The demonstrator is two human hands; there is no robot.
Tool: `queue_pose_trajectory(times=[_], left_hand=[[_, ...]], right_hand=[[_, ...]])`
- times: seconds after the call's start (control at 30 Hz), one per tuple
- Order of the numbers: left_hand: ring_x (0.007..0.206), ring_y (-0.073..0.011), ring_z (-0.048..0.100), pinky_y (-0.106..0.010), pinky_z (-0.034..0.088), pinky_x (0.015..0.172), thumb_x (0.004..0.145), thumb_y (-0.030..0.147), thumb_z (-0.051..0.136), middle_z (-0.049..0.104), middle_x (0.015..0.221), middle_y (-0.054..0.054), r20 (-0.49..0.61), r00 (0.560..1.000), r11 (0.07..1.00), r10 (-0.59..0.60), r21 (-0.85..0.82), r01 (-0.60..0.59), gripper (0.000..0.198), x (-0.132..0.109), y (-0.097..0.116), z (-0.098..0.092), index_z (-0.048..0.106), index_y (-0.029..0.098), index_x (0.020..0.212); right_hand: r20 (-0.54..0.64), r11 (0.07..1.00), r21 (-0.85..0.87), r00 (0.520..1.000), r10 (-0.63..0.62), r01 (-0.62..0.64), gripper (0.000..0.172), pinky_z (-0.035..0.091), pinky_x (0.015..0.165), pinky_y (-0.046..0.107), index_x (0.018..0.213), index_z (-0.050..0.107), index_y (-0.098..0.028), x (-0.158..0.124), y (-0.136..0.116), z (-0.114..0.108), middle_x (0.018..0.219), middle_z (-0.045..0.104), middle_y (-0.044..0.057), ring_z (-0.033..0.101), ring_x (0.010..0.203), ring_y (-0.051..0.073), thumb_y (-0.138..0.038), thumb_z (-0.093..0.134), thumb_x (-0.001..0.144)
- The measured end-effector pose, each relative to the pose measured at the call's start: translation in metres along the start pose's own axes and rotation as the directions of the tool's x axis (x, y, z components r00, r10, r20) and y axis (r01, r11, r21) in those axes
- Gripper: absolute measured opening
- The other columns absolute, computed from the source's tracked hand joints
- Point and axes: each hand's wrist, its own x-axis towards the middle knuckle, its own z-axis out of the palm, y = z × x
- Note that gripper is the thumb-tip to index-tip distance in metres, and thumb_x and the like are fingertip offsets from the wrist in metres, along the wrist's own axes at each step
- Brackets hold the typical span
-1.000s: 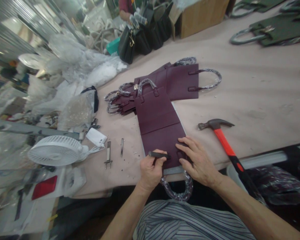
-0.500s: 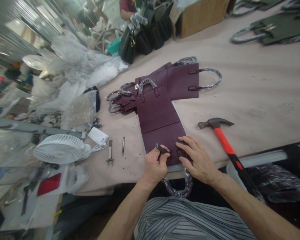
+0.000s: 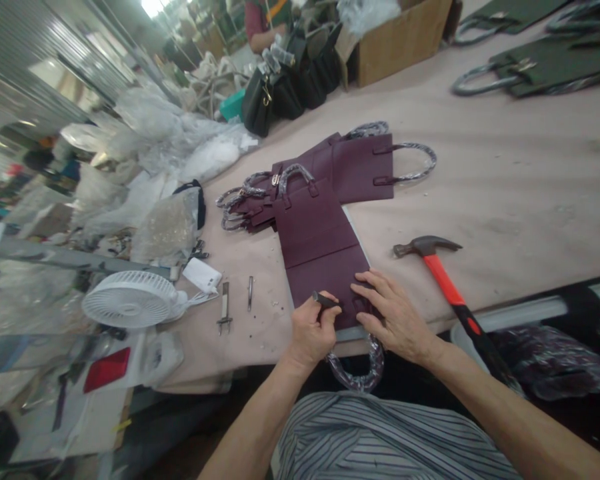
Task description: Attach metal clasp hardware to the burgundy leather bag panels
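A burgundy leather handbag panel (image 3: 320, 257) lies flat on the table, its plastic-wrapped handle (image 3: 360, 369) hanging over the near edge. My left hand (image 3: 313, 332) pinches a small dark slim tool (image 3: 325, 300) at the panel's near-left corner. My right hand (image 3: 395, 313) rests with spread fingers on the leather beside a strap tab, holding nothing. Part of the tab is hidden under my fingers. Beyond the panel lies a pile of similar burgundy bags (image 3: 350, 170) with wrapped handles.
A red-handled claw hammer (image 3: 443, 277) lies to the right on the pale table (image 3: 495, 200). To the left are small metal tools (image 3: 225, 308), a white fan (image 3: 130, 300) and plastic bags (image 3: 165, 230). A co-worker (image 3: 263, 30) stands far off near black bags (image 3: 280, 93).
The dark tool in my left hand has turned from lying across the panel to a shorter, tilted position. My right hand stays in place, and the view has drifted slightly.
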Motion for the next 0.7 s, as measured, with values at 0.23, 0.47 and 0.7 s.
queue_pose_trajectory(times=[0.23,0.47,0.7], left_hand=[[0.077,-0.0165,0.071,-0.026,0.056,0.074,0.09,0.018,0.057,0.074,0.086,-0.004,0.023,1.0,1.0,0.016,-0.007,-0.016,0.011,0.0,-0.001,-0.001,0.068,0.018,0.093],[0.079,-0.0173,0.071,-0.027,0.056,0.077,0.09,0.017,0.057,0.073,0.086,-0.004,0.027,1.0,0.999,0.015,-0.029,-0.014,0.01,0.003,-0.001,0.0,0.066,0.019,0.094],[0.083,-0.0194,0.073,-0.029,0.058,0.08,0.09,0.017,0.057,0.075,0.089,-0.007,0.04,0.997,0.996,0.073,-0.047,-0.071,0.009,0.004,-0.003,0.005,0.065,0.018,0.095]], right_hand=[[-0.055,0.998,0.029,0.997,0.054,-0.053,0.043,0.043,0.112,0.051,0.138,0.054,-0.021,-0.003,-0.006,-0.024,0.143,0.054,0.015,0.048,0.136,0.029,-0.037,0.052,0.099],[-0.3,0.812,-0.438,0.914,0.272,-0.386,0.047,0.047,0.1,0.054,0.123,0.062,-0.008,-0.03,0.028,-0.069,0.117,0.063,0.023,0.059,0.112,0.038,-0.043,0.048,0.095],[-0.101,0.594,-0.554,0.755,0.648,-0.584,0.031,0.049,0.071,0.042,0.103,0.063,-0.011,-0.035,0.033,-0.087,0.084,0.062,0.016,0.061,0.078,0.031,-0.034,0.047,0.09]])
